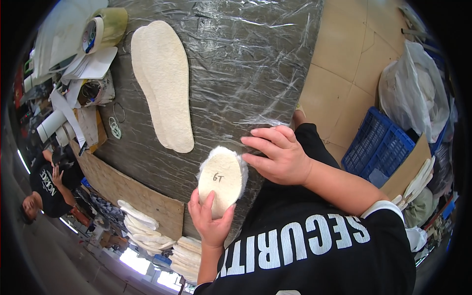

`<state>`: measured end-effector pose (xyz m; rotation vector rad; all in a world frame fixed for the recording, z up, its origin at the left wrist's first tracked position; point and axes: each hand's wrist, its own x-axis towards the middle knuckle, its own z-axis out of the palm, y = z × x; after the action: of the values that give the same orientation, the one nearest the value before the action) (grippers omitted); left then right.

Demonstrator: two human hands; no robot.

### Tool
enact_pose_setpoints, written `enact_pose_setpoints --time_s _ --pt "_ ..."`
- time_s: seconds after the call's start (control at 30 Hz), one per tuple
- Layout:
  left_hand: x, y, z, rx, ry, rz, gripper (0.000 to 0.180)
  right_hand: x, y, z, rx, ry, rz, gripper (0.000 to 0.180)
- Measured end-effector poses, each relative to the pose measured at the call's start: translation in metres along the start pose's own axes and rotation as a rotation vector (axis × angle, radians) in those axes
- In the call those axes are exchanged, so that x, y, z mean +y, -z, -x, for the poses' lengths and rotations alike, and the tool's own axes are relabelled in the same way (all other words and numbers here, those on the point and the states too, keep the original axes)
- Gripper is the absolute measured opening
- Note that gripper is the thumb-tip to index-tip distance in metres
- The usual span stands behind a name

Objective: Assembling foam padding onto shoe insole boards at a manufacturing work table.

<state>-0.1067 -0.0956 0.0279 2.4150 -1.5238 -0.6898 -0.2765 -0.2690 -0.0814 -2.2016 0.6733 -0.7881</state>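
My left hand (pixel 211 222) grips the near end of a short cream insole piece (pixel 221 178) with a fleecy rim and a handwritten mark on its flat side. It lies at the edge of a table covered in crinkled clear plastic film (pixel 246 64). My right hand (pixel 278 155) rests flat on the film beside the piece, fingertips touching its fleecy right edge, holding nothing. Farther back on the table, a small stack of long cream insoles (pixel 164 83) lies apart from both hands.
A tape roll (pixel 101 29), papers and white rings (pixel 115 128) clutter the table's left end. Stacks of insoles (pixel 142 226) sit below the table edge. A blue crate (pixel 378 147) and a clear plastic bag (pixel 418 93) stand at right. Another person (pixel 46 189) is at far left.
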Motion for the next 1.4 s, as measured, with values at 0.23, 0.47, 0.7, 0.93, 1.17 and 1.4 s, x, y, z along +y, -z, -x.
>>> enact_pose_setpoints --time_s 0.23,0.47,0.7,0.93,1.17,1.4 --pt "-0.004 -0.002 -0.002 0.013 -0.029 -0.038 0.064 -0.02 0.003 0.037 -0.08 0.335 -0.354 0.019" --pt "-0.001 -0.001 -0.009 -0.013 0.036 0.088 0.06 -0.038 -0.016 0.036 -0.272 0.376 -0.355 0.025" --pt "0.002 0.002 -0.013 -0.017 0.033 0.031 0.06 -0.041 -0.024 0.046 -0.324 0.382 -0.205 0.023" --pt "0.003 -0.001 -0.017 -0.027 0.005 -0.022 0.054 -0.04 -0.025 0.043 -0.216 0.484 -0.22 0.024" --pt "0.001 0.001 -0.019 -0.033 0.003 -0.012 0.055 -0.043 -0.038 0.049 -0.28 0.517 0.016 0.02" --pt "-0.002 0.006 -0.024 -0.058 -0.025 -0.045 0.053 -0.045 -0.039 0.051 -0.275 0.568 0.168 0.022"
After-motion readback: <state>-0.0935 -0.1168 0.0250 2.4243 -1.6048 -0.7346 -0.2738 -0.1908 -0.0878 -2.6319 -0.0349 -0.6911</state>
